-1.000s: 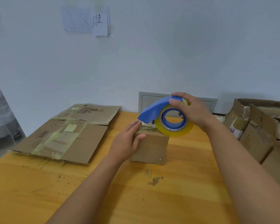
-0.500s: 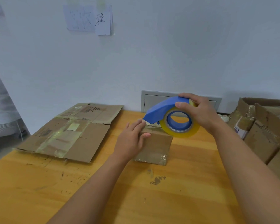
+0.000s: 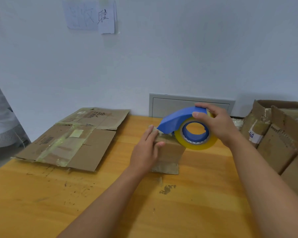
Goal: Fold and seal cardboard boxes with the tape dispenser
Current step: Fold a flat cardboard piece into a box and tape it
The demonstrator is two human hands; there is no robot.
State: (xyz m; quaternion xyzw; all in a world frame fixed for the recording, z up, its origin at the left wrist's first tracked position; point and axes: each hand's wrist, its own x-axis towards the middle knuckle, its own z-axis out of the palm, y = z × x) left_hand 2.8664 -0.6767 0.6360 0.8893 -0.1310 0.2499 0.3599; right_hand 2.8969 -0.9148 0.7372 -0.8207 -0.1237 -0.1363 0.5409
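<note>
Two bare hands work over a small cardboard box (image 3: 169, 152) near the middle of the frame. The box sits on a yellow wooden table (image 3: 41, 194).

The left hand (image 3: 145, 152) lies flat on the left side of the box. Its fingers are straight and close together on the top, and the thumb reaches across the front edge.

The right hand (image 3: 217, 124) holds the tape dispenser (image 3: 181, 117), just right of the middle. The thumb and fingers curl round the blue cover at its top. The dispenser holds a yellow tape roll (image 3: 196, 143) with a blue ring inside. The blue nose of the dispenser points left and down, onto the top of the box, right beside the left fingertips. The roll hangs over the right edge of the box.

A flat cardboard sheet (image 3: 76, 143) with old tape strips on it lies on the table at the left of the frame, well apart from the small box. More torn cardboard boxes (image 3: 279, 138) stand at the right edge.

On the white wall behind, paper notes (image 3: 91, 16) hang at the upper left. A grey wall panel (image 3: 165, 104) sits low, behind the dispenser.
</note>
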